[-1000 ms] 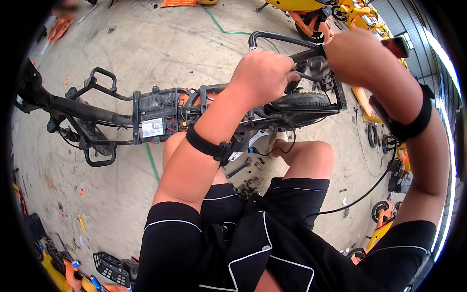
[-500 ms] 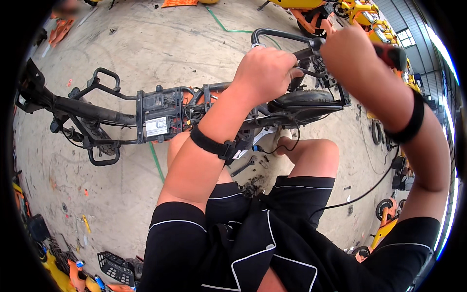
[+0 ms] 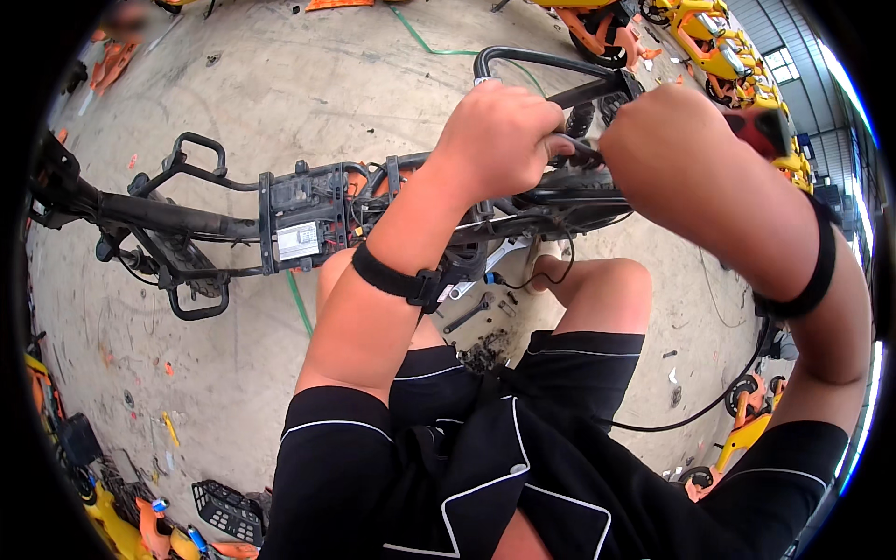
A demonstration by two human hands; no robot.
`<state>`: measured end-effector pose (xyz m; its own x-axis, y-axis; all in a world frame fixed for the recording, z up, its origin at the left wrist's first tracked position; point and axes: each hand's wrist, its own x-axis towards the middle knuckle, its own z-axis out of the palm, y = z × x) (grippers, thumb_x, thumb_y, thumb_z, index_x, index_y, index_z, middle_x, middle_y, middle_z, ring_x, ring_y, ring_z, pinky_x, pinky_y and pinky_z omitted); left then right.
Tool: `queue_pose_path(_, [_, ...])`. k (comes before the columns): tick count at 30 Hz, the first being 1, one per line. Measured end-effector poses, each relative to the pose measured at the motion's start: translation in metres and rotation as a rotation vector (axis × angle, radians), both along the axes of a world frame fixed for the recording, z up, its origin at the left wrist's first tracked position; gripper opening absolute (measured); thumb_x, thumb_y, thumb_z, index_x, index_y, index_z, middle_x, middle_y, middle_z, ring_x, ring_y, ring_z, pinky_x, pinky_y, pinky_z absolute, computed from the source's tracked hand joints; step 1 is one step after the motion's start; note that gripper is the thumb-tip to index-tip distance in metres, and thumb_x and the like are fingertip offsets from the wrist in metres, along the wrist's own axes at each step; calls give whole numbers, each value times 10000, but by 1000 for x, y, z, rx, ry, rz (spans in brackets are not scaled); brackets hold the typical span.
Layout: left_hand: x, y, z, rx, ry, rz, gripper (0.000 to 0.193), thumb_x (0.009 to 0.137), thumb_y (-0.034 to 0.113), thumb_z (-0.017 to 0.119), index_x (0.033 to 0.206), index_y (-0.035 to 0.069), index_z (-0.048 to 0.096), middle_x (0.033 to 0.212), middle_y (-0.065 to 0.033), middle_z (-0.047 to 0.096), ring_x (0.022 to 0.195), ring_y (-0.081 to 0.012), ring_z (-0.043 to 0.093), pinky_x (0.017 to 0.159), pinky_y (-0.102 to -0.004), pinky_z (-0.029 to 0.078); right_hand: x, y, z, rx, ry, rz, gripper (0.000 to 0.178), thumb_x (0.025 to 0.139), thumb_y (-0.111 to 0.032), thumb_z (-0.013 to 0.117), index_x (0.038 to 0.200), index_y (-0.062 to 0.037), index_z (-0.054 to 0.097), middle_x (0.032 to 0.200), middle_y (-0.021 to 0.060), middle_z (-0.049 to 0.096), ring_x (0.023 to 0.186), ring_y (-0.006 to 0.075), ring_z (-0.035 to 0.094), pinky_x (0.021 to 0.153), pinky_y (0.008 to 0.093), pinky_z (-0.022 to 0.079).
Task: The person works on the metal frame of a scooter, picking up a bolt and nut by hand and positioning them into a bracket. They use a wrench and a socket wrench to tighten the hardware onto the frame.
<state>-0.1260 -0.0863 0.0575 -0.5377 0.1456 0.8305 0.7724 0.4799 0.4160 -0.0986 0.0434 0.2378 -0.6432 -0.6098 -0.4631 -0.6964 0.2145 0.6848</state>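
Red-and-black tool (image 3: 769, 133) has dropped lower, together with the right hand (image 3: 665, 140).

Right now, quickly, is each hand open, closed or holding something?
Left hand: closed, holding a dark rod-like piece.
Right hand: closed, apparently on a red-and-black tool.

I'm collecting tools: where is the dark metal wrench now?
Head view, just right of centre: the dark metal wrench lies on the grey concrete floor between the knees, beside the small black parts.

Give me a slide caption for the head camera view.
Left hand and right hand, close together over a black two-wheeler frame on a pale floor.
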Motion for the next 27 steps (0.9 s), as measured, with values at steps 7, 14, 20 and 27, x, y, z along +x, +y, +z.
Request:
queue_pose_path(7, [6, -1, 3, -29, -13, 17, 160, 749, 170, 783, 750, 87, 647, 692, -59, 624, 706, -296, 593, 673, -390, 420, -47, 15, 2, -33, 234, 19, 42, 702, -111, 711, 731, -103, 741, 693, 78, 696, 679, 237, 705, 623, 352, 544])
queue_pose_path(14, [3, -5, 5, -25, -50, -74, 152, 749, 151, 784, 773, 76, 654, 722, -61, 635, 727, -307, 589, 705, -386, 430, 9, 2, 9, -101, 17, -116, 82, 733, -78, 650, 721, -70, 730, 722, 112, 691, 723, 286, 705, 680, 381, 552])
queue_pose_path(20, [4, -17, -1, 564, -278, -235, 104, 900, 133, 693, 948, 55, 643, 816, -51, 660, 757, -204, 605, 743, -319, 458, -46, 40, 1, -453, 176, -306, 200, 827, -91, 611, 994, -44, 711, 833, 180, 687, 830, 335, 688, 751, 440, 533])
queue_pose_path(27, [-18, -57, -4, 1331, -451, -463, 183, 1056, 173, 466, 1109, 9, 527, 839, -69, 560, 781, -189, 547, 740, -324, 474, -54, 97, -65, -1718, -944, -1155, 334, 1001, -144, 541, 1293, 17, 565, 758, 7, 529, 629, 86, 508, 549, 230, 436])
